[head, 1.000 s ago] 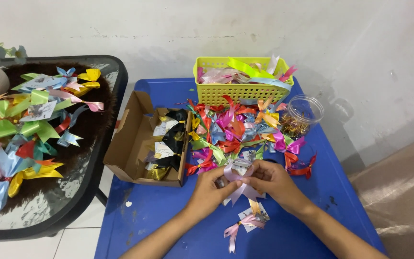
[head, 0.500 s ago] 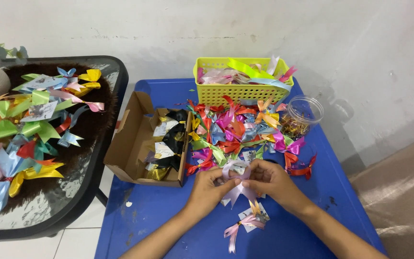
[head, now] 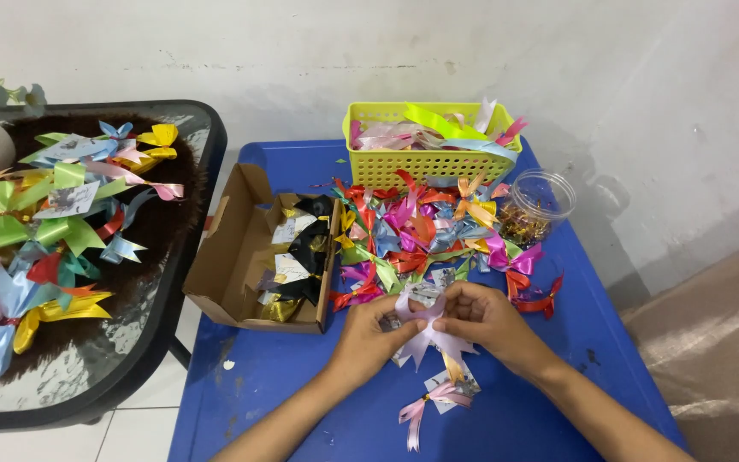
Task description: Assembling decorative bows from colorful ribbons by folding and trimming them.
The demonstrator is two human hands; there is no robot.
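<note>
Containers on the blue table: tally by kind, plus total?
Yellow plastic basket holding ribbon strips: 1
Open cardboard box holding dark and gold bows: 1
Clear round jar: 1
Total: 3
All three stand on the blue table, beyond the left hand and right hand, which hold a pale pink bow.

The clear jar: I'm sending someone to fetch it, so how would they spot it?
On the blue table, look right of the yellow basket, at the edge of the ribbon pile. The jar is the only see-through, round container, open-topped with glittery bits inside.
</note>
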